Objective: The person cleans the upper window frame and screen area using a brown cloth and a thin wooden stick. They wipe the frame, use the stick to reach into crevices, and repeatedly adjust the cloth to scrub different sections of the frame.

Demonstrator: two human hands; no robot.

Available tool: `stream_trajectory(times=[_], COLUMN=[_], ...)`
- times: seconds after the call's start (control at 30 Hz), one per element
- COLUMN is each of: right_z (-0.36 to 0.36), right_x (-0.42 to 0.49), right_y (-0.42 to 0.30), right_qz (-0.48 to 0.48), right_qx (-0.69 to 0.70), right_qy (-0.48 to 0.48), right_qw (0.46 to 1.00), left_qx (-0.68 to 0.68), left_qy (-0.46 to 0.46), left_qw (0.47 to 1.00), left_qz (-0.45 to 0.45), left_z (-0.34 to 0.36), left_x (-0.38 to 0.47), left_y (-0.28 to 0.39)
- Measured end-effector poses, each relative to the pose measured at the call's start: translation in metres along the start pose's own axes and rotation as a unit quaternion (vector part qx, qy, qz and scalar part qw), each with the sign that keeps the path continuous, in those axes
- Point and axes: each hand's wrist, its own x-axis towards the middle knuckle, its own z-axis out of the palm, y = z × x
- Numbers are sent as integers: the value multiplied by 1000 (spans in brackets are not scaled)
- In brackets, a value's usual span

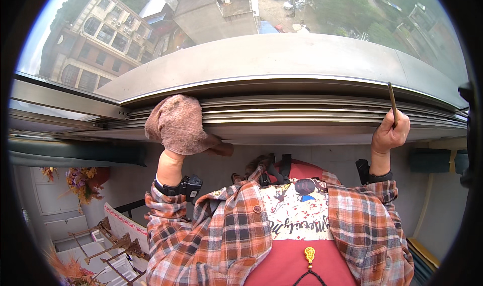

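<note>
A brownish-pink terry cloth (179, 125) covers nearly all of my left hand (173, 159), so its fingers are hidden. The cloth rests on the left part of the metal sliding-window track (286, 112), and a loose corner hangs below the sill. Over the track's right part, my right hand (391, 132) is closed around a thin brown stick (393, 101). The stick's far end points up and away, towards the outer ledge. Several parallel rails run along the track between my hands.
Beyond the track lies a pale outer ledge (286, 56), with buildings and trees far below. A metal sash frame (68, 104) stands at left. Dark green curtains (75, 153) hang at both sides. Dried flowers (81, 180) and a wooden rack (113, 240) are behind at left.
</note>
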Motion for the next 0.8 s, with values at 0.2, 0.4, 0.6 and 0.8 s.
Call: stream_trajectory(times=[0.2, 0.4, 0.6, 0.8], right_z=[14, 31, 37, 52], right_x=[-13, -14, -15, 3], right_y=[-11, -10, 15, 37], right_qz=[-7, -5, 113, 172], right_qx=[30, 42, 73, 77], right_qy=[-9, -25, -73, -115], right_qw=[999, 999, 988, 975], left_qx=[11, -108, -420, -849], left_qy=[-5, 58, 99, 211], left_qw=[996, 964, 897, 485], left_qz=[88, 237, 98, -10], left_z=[40, 73, 68, 60], left_x=[9, 62, 66, -12], left_y=[47, 120, 98, 12])
